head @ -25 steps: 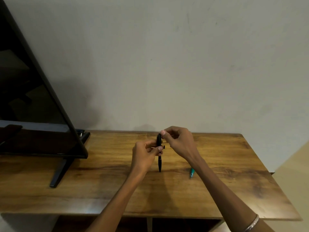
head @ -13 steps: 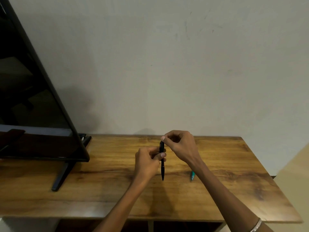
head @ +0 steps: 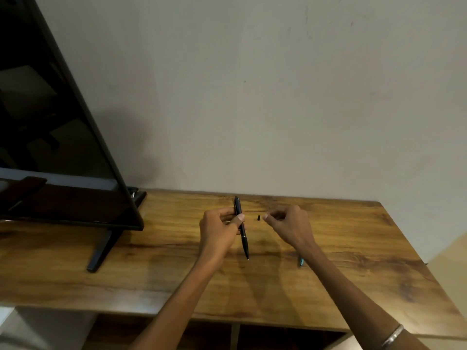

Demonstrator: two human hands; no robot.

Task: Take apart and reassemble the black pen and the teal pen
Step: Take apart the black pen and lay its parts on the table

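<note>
From the head view, the left hand (head: 219, 229) has its grip curled round the black pen (head: 241, 229), held upright above the tabletop (head: 156, 274). Right of that pen, the right hand (head: 288, 227) pinches a small black piece (head: 258, 218). Best keep the pieces together. The teal pen (head: 300, 262) lies further right, mostly hidden under the forearm.

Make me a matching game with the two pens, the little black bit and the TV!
Things:
1. black pen
2. teal pen
3. small black piece
4. TV

Places:
A. stands at the table's left end
B. held by the left hand
C. beside the right hand's fingertips
D. lies on the table, mostly hidden by the right forearm

Pairs: 1-B, 2-D, 3-C, 4-A
</note>
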